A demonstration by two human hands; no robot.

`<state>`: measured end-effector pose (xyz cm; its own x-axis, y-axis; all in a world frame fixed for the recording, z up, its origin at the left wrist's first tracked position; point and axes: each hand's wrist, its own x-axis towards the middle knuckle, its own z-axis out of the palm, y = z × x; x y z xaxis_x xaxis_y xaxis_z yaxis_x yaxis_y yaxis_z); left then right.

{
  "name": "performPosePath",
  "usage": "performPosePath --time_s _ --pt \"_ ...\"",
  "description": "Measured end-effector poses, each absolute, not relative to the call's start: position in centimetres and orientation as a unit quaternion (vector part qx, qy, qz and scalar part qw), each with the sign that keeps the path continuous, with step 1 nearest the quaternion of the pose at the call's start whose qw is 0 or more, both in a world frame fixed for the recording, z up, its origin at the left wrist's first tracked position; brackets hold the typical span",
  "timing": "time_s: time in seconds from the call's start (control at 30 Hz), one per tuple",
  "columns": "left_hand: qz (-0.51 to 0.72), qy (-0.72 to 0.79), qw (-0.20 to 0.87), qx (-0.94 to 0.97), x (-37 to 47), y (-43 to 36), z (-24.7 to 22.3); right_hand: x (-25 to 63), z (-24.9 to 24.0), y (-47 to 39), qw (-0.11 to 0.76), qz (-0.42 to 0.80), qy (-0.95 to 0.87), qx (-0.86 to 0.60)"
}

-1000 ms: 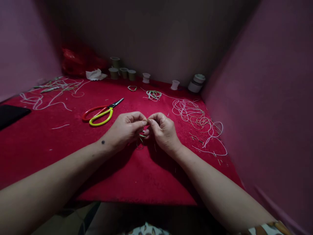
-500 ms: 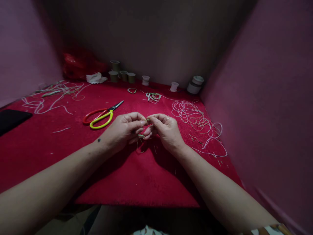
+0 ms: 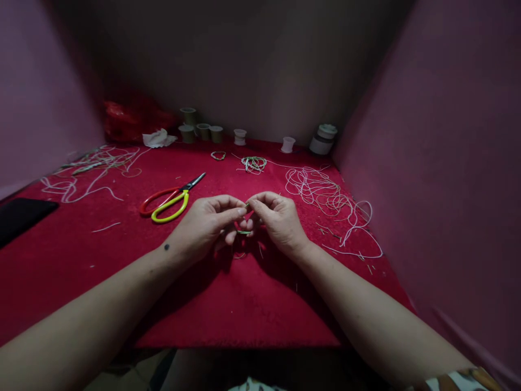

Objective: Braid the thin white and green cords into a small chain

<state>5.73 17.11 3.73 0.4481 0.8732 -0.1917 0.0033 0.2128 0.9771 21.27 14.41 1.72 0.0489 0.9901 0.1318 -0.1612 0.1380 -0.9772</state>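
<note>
Thumb and forefinger of my left hand pinch a thin green cord bracelet from the left. My right hand pinches it from the right, and the fingertips of both hands almost meet. Part of the green cord shows below, between the lower fingers; the rest is hidden by my fingers. A pair of scissors with one red and one yellow handle lies just left of my left hand, its blades closed and pointing away.
A tangle of pale cord with short offcuts spreads at right. More cord and a black flat object lie left. Behind stand green spools, white spools, a jar, braided cord loops and a red bag.
The whole view has tilted slightly. My hands stay pinched together; the lower part of the green cord has turned more level between my fingers.
</note>
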Motion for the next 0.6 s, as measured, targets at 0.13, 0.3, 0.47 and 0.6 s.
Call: performPosePath --time_s 0.13,0.3,0.47,0.6 --pt "0.321 0.414 0.651 0.55 5.64 17.14 3.61 21.34 1.86 14.32 0.57 0.482 -0.496 -0.443" --pt "0.337 0.412 0.636 0.559 5.8 17.14 3.48 21.33 1.82 14.32 0.555 0.458 -0.519 -0.461" --pt "0.332 0.396 0.657 0.549 6.08 17.17 3.65 21.36 1.47 14.48 0.553 0.441 -0.536 -0.461" --pt "0.33 0.396 0.66 0.546 6.22 17.08 3.8 21.28 1.07 14.54 0.561 0.432 -0.542 -0.453"
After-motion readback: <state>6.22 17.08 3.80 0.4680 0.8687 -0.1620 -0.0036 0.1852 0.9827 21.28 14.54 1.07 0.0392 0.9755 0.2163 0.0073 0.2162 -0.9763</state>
